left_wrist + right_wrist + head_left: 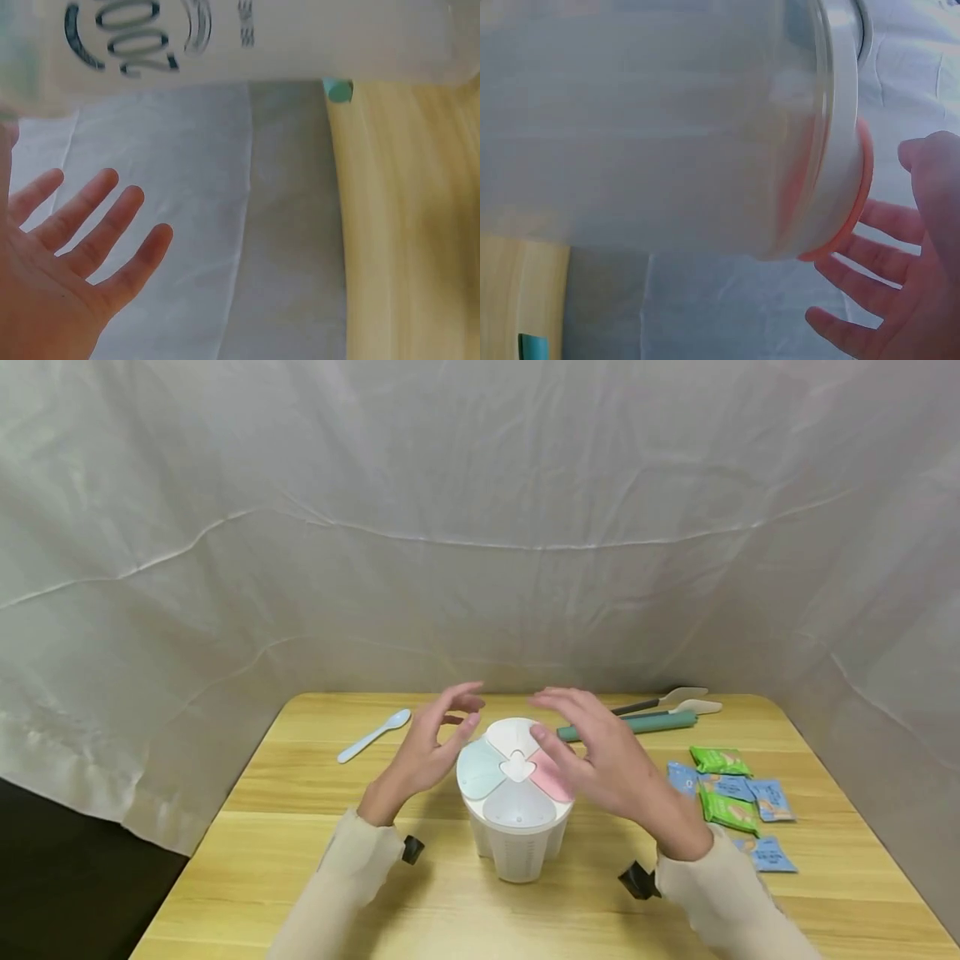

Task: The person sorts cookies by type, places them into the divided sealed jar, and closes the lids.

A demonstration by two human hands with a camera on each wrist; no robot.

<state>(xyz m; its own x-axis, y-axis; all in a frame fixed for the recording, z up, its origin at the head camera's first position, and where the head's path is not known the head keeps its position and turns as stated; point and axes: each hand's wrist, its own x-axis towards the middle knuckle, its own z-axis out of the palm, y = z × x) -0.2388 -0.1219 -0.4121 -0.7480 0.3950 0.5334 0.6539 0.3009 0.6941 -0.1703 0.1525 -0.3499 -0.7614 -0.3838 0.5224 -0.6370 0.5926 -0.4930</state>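
A white container (521, 852) stands upright on the table, its round top split into white, green, pink and grey-white lids around a centre piece. My left hand (437, 739) is raised at its left side, fingers spread and slightly bent, holding nothing. On the other side my right hand (600, 752) hovers by the pink lid (551, 775), also holding nothing. In the left wrist view, printed marks show on the container wall (300, 45), with the left hand (75, 262) below it. The right wrist view shows the right hand's (900, 277) fingers partly behind the lid rim (840, 150); contact cannot be told.
A pale blue spoon (373, 737) lies at the back left. Behind the right hand are a green roll (660, 721) and spatula-like tools (682, 695). Several green and blue packets (731, 812) lie at the right. Grey fabric (480, 593) hangs beyond the table (285, 827).
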